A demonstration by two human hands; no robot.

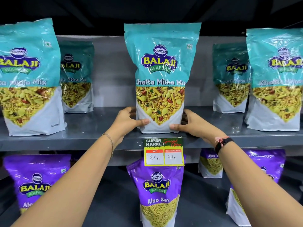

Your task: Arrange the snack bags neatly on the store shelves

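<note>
1. Khatta Mitha Mix bag stands upright at the front edge of the upper shelf, just above the price tag; my left hand and right hand clamp its lower corners, thumbs in front, fingers wrapped behind.
2. I judge it light, the film slick and crinkly, the contents crushable, so the stiffer base is the place to hold.
3. Farther back, matching teal bags stand near the shelf's rear wall.

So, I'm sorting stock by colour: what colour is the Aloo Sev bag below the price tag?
Purple Aloo Sev bag, clearest in the head view.
</note>
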